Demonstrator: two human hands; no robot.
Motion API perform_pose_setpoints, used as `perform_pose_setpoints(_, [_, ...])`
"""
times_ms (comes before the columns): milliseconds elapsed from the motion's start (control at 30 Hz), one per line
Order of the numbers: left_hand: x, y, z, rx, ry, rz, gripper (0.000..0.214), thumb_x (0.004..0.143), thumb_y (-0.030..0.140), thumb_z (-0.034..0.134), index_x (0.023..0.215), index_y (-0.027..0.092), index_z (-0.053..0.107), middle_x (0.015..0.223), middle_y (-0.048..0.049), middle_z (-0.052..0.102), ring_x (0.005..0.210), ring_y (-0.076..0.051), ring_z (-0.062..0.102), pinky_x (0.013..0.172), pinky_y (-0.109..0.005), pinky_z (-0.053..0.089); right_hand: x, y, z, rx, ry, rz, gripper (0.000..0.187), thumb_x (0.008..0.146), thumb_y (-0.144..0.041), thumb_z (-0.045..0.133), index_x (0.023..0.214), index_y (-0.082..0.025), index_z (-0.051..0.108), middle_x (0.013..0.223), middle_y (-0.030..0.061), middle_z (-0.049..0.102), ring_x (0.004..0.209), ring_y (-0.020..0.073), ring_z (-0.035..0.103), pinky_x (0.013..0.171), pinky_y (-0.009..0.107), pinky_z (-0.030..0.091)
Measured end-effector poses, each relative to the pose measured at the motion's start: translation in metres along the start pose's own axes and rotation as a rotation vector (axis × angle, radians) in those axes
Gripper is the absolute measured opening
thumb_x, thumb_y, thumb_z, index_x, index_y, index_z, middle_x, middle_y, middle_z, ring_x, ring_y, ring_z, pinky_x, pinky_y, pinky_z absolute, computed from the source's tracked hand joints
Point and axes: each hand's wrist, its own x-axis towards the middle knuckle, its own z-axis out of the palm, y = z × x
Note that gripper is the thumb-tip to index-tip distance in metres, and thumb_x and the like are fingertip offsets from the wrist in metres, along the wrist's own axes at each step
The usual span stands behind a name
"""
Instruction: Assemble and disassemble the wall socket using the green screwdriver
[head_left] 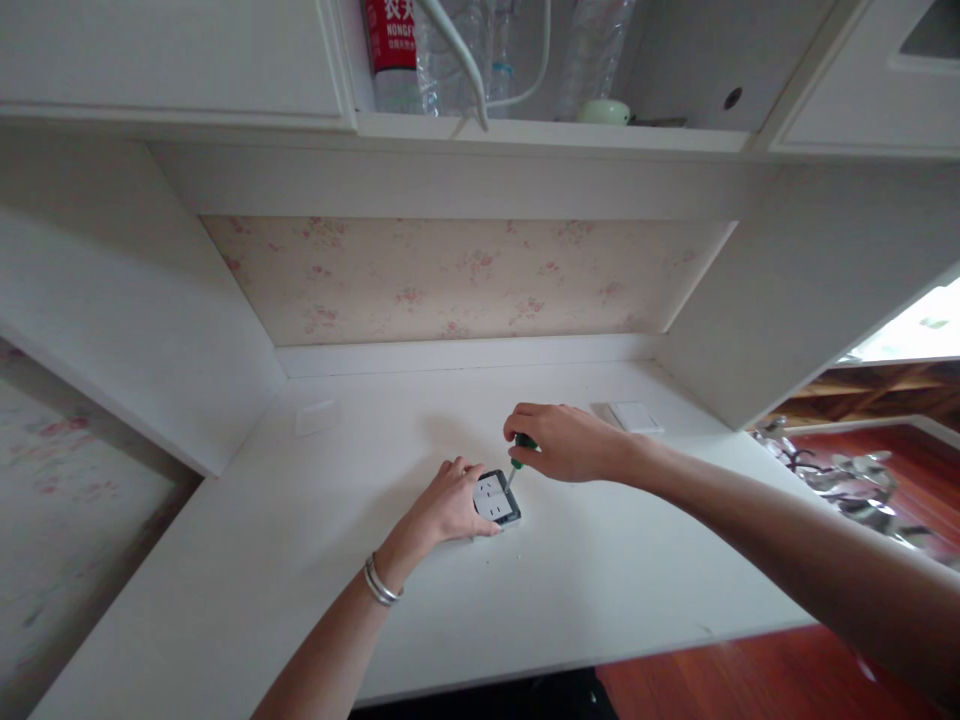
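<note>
A small square wall socket (496,498) with a white face and grey frame lies on the white desk (315,560). My left hand (448,500) rests on its left side, fingers curled over it and holding it down. My right hand (564,442) is closed round a green-handled screwdriver (519,452), whose tip points down onto the socket's upper right edge.
A white plate (635,416) lies at the back right of the desk and a pale rectangle (316,416) at the back left. Bottles (391,48) and a cable stand on the shelf above. Crumpled foil (840,475) lies right of the desk, over red floor.
</note>
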Motion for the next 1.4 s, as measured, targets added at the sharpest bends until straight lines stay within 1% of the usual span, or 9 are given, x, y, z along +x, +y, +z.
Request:
perform_pose_setpoints(133, [0.001,0.000,0.000,-0.008,0.019,0.012,0.083,0.050,0.056,0.078,0.124,0.026,0.052,0.114,-0.0072,0.056,0.107,-0.028,0.050,0.096,-0.036,0.043,0.000,0.002,0.002,0.024,0.003,-0.043,0.026,0.077,-0.017,0.049,0.100,-0.022,0.059,0.107,0.0051,0.061,0.080,0.0176,0.060,0.065,0.028,0.037])
perform_pose_setpoints(300, [0.001,0.000,-0.004,-0.007,0.096,-0.022,0.068,0.061,0.051,0.072,0.121,0.024,0.055,0.118,-0.0065,0.056,0.111,-0.027,0.049,0.100,-0.035,0.040,-0.002,0.003,-0.001,0.050,-0.008,-0.049,0.024,0.070,-0.009,0.049,0.088,-0.022,0.059,0.098,0.0033,0.062,0.082,0.0171,0.058,0.064,0.026,0.036])
perform_pose_setpoints(400, [-0.004,-0.002,-0.006,-0.008,0.124,-0.015,0.075,0.061,0.058,0.071,0.125,0.024,0.052,0.123,-0.0065,0.055,0.117,-0.027,0.046,0.103,-0.036,0.038,-0.004,0.007,-0.001,0.084,0.019,-0.040,0.026,0.066,-0.006,0.047,0.085,-0.021,0.057,0.096,0.0030,0.061,0.080,0.0160,0.057,0.065,0.025,0.036])
perform_pose_setpoints(567, [-0.010,-0.011,-0.003,-0.005,0.024,-0.028,0.100,0.053,0.061,0.075,0.137,0.020,0.039,0.139,-0.0103,0.045,0.128,-0.029,0.040,0.108,-0.037,0.034,-0.005,0.013,0.004,0.123,0.046,-0.038,0.027,0.064,-0.005,0.046,0.083,-0.020,0.057,0.095,0.0023,0.061,0.079,0.0146,0.057,0.067,0.025,0.036])
perform_pose_setpoints(700, [-0.008,-0.017,0.001,-0.016,-0.045,-0.093,0.092,0.061,0.058,0.071,0.138,0.019,0.037,0.142,-0.0108,0.043,0.129,-0.027,0.042,0.108,-0.036,0.034,-0.007,0.017,0.009,0.158,0.057,-0.029,0.027,0.065,-0.005,0.047,0.085,-0.021,0.058,0.094,0.0019,0.061,0.078,0.0144,0.057,0.067,0.025,0.037])
perform_pose_setpoints(967, [-0.008,-0.004,-0.009,0.174,0.001,-0.010,0.077,0.063,0.058,0.067,0.129,0.024,0.047,0.124,-0.0072,0.058,0.111,-0.027,0.056,0.094,-0.036,0.046,-0.027,0.039,0.021,0.272,0.227,0.046,0.026,0.065,-0.006,0.048,0.084,-0.020,0.059,0.089,0.0015,0.062,0.074,0.0140,0.054,0.067,0.025,0.038])
perform_pose_setpoints(1100, [-0.010,0.002,-0.013,0.311,-0.008,0.048,0.075,0.069,0.057,0.060,0.133,0.022,0.041,0.113,-0.0092,0.063,0.099,-0.028,0.061,0.085,-0.039,0.049,-0.039,0.057,0.038,0.349,0.306,0.122,0.026,0.064,-0.007,0.051,0.085,-0.020,0.061,0.088,0.0016,0.062,0.077,0.0152,0.056,0.069,0.027,0.040])
perform_pose_setpoints(1200, [-0.010,0.004,-0.015,0.352,-0.017,0.095,0.069,0.070,0.055,0.059,0.129,0.022,0.044,0.107,-0.0088,0.066,0.092,-0.028,0.063,0.081,-0.038,0.050,-0.049,0.067,0.051,0.443,0.333,0.224,0.023,0.065,-0.011,0.054,0.085,-0.021,0.061,0.087,0.0006,0.063,0.076,0.0156,0.056,0.068,0.028,0.041])
perform_pose_setpoints(1400, [-0.010,0.002,-0.015,0.324,0.043,0.114,0.055,0.071,0.048,0.060,0.117,0.021,0.048,0.105,-0.0071,0.066,0.092,-0.026,0.063,0.081,-0.036,0.051,-0.069,0.075,0.073,0.808,0.341,0.461,0.023,0.070,-0.020,0.060,0.093,-0.022,0.060,0.073,-0.0016,0.063,0.067,0.0157,0.059,0.061,0.028,0.046])
